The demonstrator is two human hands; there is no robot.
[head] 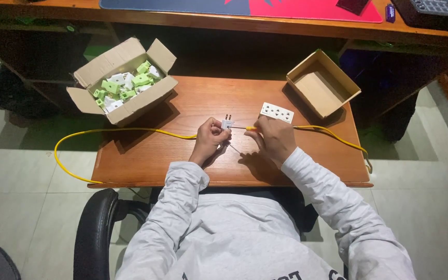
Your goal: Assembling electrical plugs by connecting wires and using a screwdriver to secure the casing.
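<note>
The left hand [211, 137] grips a plug [227, 124], the right hand [274, 138] pinches a screwdriver [245, 128] whose tip could slip off the small screw.

My view dim, warm; soft glare on wooden table [307, 166]; boxes cast shadows toward me; under-desk area black; edges bowed.

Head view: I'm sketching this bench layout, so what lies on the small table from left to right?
Open box of green and white plugs → left hand → white plug → right hand → empty cardboard box.
</note>
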